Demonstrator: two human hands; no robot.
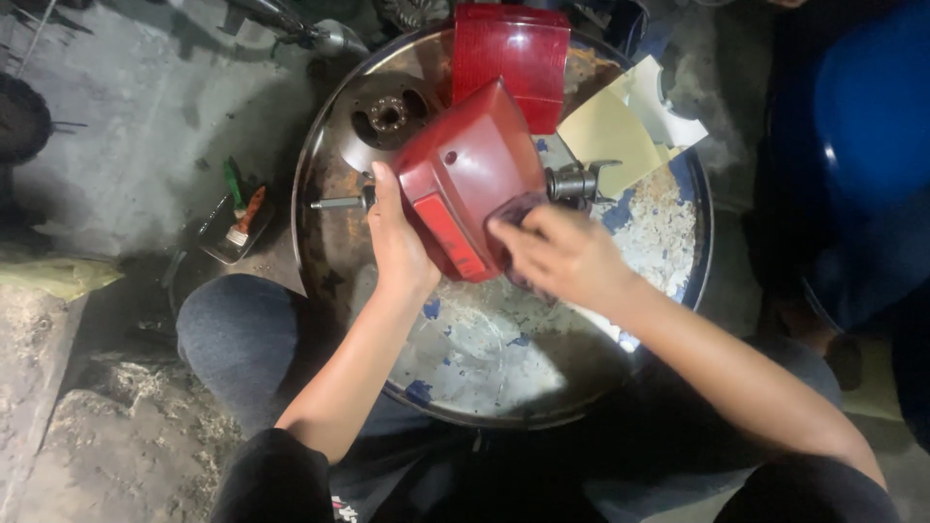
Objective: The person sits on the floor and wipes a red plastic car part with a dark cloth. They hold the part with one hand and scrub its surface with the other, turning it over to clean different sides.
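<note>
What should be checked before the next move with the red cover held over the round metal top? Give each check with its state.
1. Left hand grips the red cover at its side: ok.
2. Right hand rests on the cover's lower end: ok.
3. What the right fingers press there: cannot tell, blurred.
4. Cover is raised off the round metal top: cannot tell.
5. Second red cover lies apart at the far rim: ok.
6. Small metal part beside the cover is out of the hands' way: cannot tell.

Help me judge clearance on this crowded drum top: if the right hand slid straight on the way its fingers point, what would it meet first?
The right hand points up-left, fingertips already on the red lamp housing held by the left hand. So it would press into that housing first; the round metal hub lies beyond, though depth is unclear.
</note>
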